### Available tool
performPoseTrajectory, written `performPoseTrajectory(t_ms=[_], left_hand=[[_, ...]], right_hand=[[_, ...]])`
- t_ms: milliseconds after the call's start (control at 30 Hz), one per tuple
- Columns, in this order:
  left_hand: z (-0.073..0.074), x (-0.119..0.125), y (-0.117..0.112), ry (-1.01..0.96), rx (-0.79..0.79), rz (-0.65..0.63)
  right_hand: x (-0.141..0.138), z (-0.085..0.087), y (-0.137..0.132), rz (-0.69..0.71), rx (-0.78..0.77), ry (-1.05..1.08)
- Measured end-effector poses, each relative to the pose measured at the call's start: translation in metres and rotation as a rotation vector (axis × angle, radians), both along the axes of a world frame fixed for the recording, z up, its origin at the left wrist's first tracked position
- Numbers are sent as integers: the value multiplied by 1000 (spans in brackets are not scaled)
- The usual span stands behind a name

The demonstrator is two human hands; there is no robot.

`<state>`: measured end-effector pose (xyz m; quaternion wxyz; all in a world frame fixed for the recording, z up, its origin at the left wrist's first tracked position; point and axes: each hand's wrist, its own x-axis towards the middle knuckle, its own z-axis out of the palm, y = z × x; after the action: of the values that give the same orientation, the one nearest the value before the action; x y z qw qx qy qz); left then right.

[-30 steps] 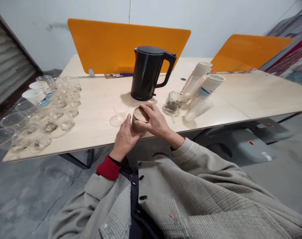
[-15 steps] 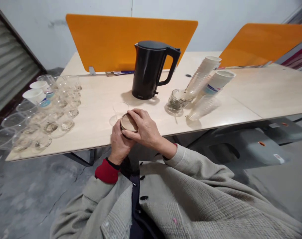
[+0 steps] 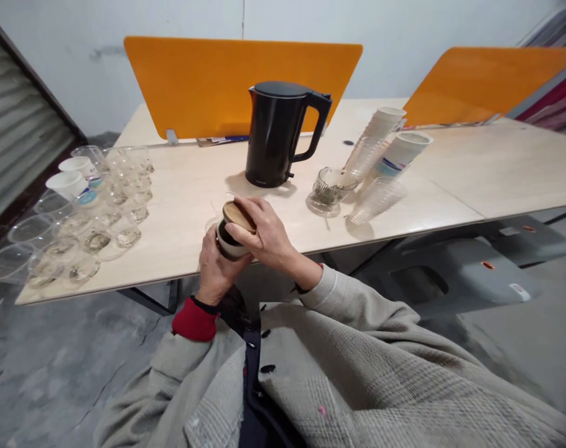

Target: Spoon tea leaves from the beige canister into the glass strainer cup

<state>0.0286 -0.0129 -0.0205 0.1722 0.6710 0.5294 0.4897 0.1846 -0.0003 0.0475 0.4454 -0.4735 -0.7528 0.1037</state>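
A small round jar [image 3: 227, 244] sits in my left hand [image 3: 214, 269], whose fingers wrap its body near the table's front edge. My right hand [image 3: 264, 235] grips the jar's tan wooden lid [image 3: 237, 215], which is tilted up off the rim on one side. Just behind the jar a clear plastic cup is mostly hidden by my hands. A black electric kettle [image 3: 278, 133] stands farther back at the middle of the table [image 3: 180, 242].
Many clear plastic cups [image 3: 96, 218] and two white paper cups [image 3: 71, 182] crowd the table's left end. A glass dish [image 3: 328, 188] and toppled stacks of cups [image 3: 380, 155] lie right of the kettle. Orange dividers [image 3: 208, 81] stand behind.
The jar has come toward me and to the left, off the table surface. Its lid, flat before, now tilts up under my right hand.
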Motion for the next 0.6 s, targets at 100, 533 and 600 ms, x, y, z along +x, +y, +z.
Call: performPoseTrajectory(t_ms=[100,533,600], left_hand=[[5,0,-2,-25,-12,-25],[0,-1,0,-10,1,27],[1,-2,0,-1,-3,28]], right_hand=[[19,2,7,-57,100,72],[134,-80,16,-498,-79,-185],[144,-73,10,-541,-21,-67]])
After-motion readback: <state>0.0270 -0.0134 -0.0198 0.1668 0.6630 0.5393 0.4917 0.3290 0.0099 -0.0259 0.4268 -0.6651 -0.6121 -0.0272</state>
